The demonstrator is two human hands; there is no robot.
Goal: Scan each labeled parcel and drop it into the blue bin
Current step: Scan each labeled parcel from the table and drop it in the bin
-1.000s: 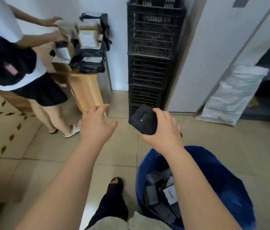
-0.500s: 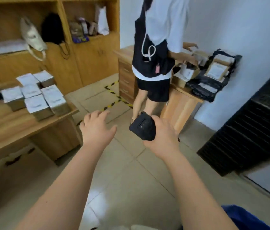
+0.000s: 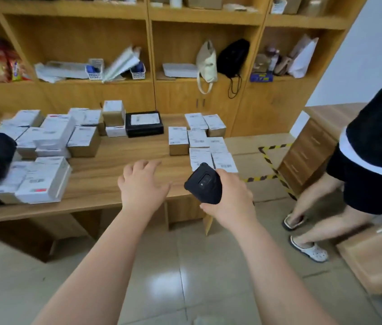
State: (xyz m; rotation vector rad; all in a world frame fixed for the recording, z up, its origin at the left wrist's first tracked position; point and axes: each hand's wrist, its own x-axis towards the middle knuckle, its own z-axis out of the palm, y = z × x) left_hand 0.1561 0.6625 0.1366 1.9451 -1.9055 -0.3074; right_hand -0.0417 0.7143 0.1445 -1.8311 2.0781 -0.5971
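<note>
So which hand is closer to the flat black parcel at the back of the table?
Left. The left hand hovers open over the table, straight before the black parcel; the right hand, gripping the scanner, is farther right.

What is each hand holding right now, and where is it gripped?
The right hand grips the black handheld scanner around its lower end. The left hand holds nothing.
</note>
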